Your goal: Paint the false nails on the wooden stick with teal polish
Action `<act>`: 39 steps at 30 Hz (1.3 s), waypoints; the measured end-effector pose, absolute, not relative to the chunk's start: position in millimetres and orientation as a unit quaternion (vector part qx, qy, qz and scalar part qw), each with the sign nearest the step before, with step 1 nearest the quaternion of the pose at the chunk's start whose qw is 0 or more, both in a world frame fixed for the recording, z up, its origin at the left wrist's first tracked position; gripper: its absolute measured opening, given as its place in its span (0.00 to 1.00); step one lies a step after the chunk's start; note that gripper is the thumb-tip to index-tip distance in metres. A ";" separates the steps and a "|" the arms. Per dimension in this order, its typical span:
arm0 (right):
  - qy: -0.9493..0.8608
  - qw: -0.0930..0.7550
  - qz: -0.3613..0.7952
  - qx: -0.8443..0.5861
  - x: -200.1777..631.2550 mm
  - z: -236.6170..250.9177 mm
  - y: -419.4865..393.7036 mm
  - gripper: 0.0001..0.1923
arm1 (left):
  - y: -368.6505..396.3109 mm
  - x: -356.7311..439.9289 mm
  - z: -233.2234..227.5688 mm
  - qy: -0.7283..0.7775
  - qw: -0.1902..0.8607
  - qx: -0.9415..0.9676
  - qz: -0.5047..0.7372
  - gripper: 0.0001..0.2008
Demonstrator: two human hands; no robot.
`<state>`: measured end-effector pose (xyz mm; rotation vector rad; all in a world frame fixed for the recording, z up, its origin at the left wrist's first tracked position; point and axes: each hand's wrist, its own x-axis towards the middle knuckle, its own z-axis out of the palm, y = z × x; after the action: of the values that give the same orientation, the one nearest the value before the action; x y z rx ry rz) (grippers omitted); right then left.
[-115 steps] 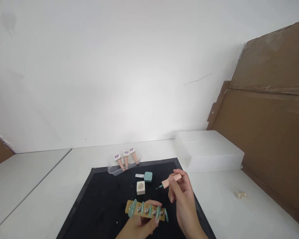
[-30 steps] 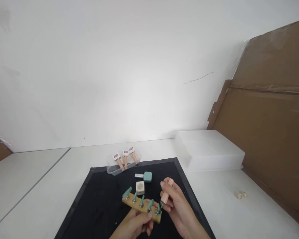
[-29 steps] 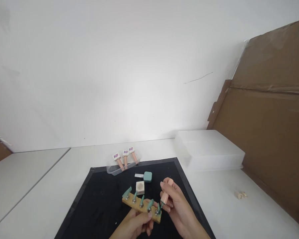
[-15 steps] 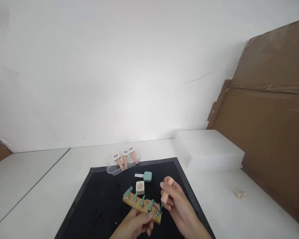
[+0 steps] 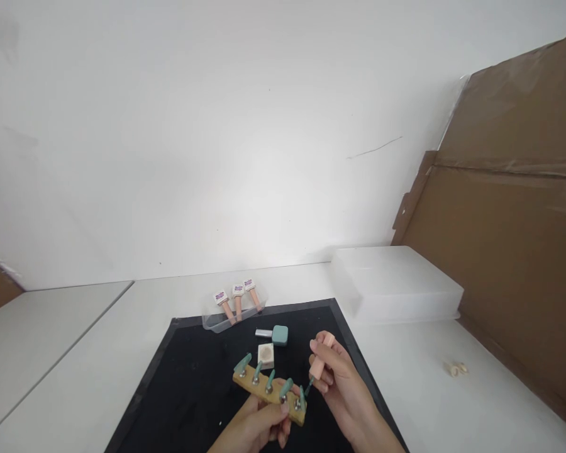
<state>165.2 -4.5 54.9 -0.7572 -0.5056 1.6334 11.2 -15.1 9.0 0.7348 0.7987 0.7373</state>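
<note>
A yellowish nail display stand point(image 5: 253, 386) rests in my left hand point(image 5: 261, 420), thumb on its front edge. Several green false nails point(image 5: 270, 380) stand up from it on round metal holders. My right hand point(image 5: 338, 380) is closed round the pink cap of a nail polish brush point(image 5: 322, 357). The brush tip, coated green, points down beside the rightmost nail point(image 5: 302, 399); a small gap seems to lie between them. Beyond the stand sit a white square bottle point(image 5: 265, 356) and a green nail polish bottle point(image 5: 280, 335) lying on its side.
A black mat point(image 5: 179, 371) covers the middle of the white table point(image 5: 99, 352). At its back edge a clear tray point(image 5: 217, 326) holds pink-handled bottles point(image 5: 238, 301). To the right are a translucent plastic box point(image 5: 400, 289), small beige pieces point(image 5: 455, 369) and a cardboard panel point(image 5: 514, 251).
My right hand has moved slightly up and right, drawing the brush tip away from the rightmost nail. My left hand and the stand have hardly moved.
</note>
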 end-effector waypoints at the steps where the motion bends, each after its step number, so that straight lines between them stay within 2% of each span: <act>1: -0.214 0.595 0.705 -0.321 165.2 54.7 -4.5 0.12 | -14.7 11.2 8.3 0.371 0.793 0.342 0.341 0.24; 13: -0.252 0.552 0.728 -0.319 164.0 51.5 -7.7 0.11 | -14.5 15.2 10.7 0.382 0.781 0.357 0.341 0.22; 22: -0.248 0.563 0.712 -0.338 168.9 49.8 -2.6 0.10 | -11.7 9.8 2.7 0.344 0.797 0.380 0.320 0.16; 39: -0.266 0.536 0.728 -0.334 167.7 49.4 -4.9 0.10 | -11.8 12.6 8.6 0.364 0.793 0.382 0.304 0.16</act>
<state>167.7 -4.9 49.4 -0.7946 -0.6342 1.7329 12.6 -11.8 8.6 0.8208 0.7830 0.6529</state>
